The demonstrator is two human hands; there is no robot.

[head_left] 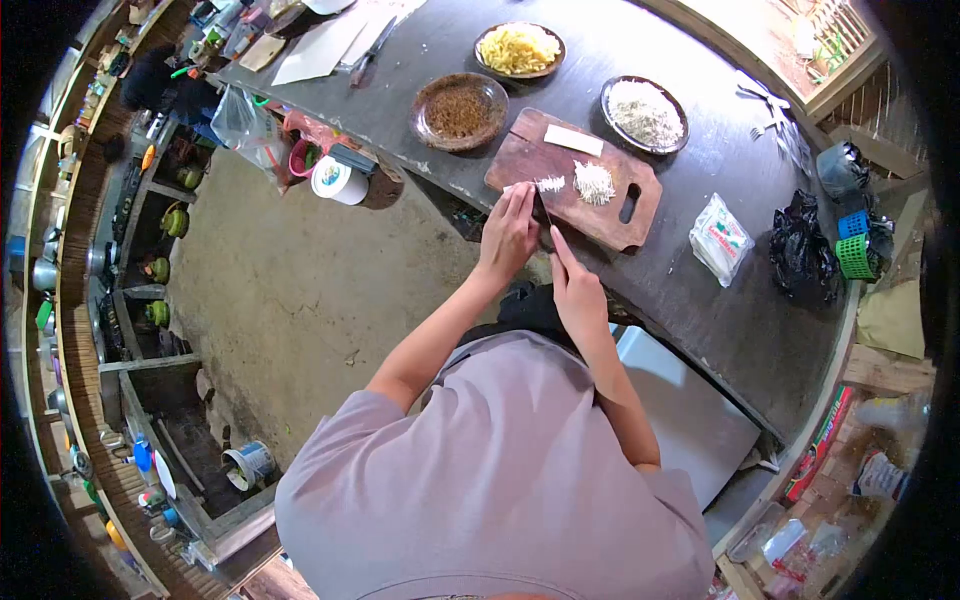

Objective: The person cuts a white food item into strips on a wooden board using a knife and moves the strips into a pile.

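A wooden cutting board (pixel 523 148) lies at the near edge of the dark table. My right hand (pixel 578 290) is closed around the handle of a knife (pixel 542 208), its blade pointing away from me over the board. My left hand (pixel 511 228) has its fingers bunched on the board's near left corner, pressing a white food piece that they mostly cover. Small white slivers (pixel 550 184) lie right beside the blade. Farther along the board are a heap of white shreds (pixel 594 183) and a whole white block (pixel 574 139).
Beyond the board stand plates of brown crumbs (pixel 460 108), yellow pieces (pixel 519 48) and white shreds (pixel 645 112). A white plastic packet (pixel 720 240) and a black plastic bag (pixel 803 248) lie to the right, with forks (pixel 770 118) farther back. Below left is a white bucket (pixel 340 182).
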